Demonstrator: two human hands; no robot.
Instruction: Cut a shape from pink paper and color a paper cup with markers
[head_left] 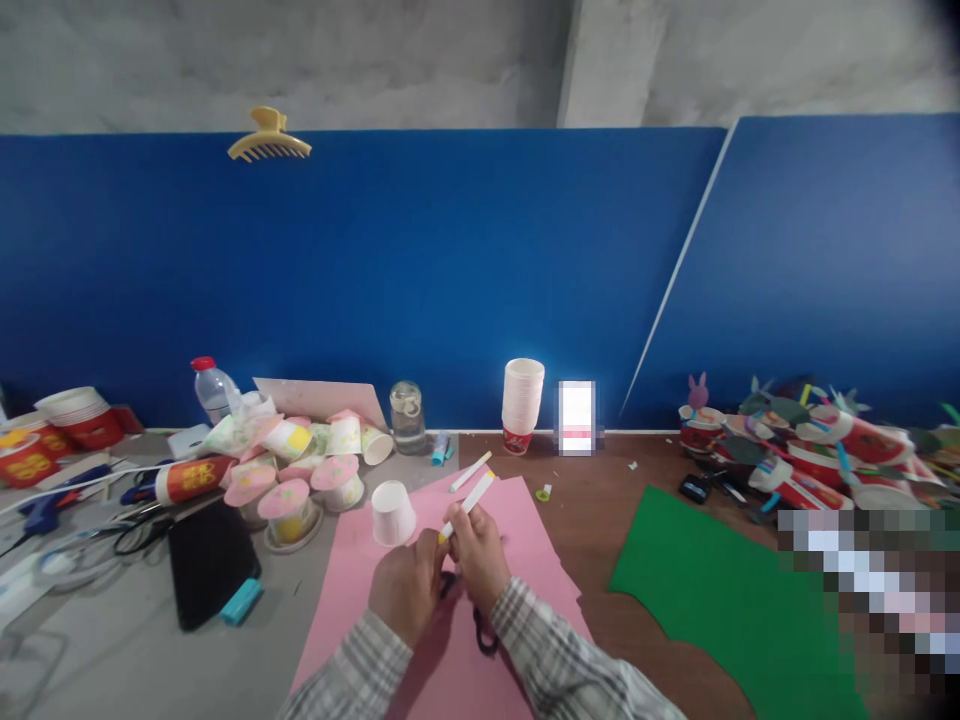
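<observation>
My right hand [480,555] is closed around a white marker [474,497] with yellow at both ends, which slants up to the right. Against its lower yellow end, the fingers of my left hand [409,585] are pinched together. Pink paper sheets [360,590] lie under both hands. Part of a pair of black-handled scissors [486,634] shows between my wrists; the rest is hidden. Just beyond my hands lies a second white marker [471,472], teal at one end and yellow at the other. An upside-down white paper cup [393,514] stands left of them.
Several decorated paper cups [285,500] crowd the left, near a black tablet [214,565]. A glass jar [407,418] and a cup stack [523,405] stand at the back. Green sheet material [720,600] lies right, below a pile of cup crafts [817,450].
</observation>
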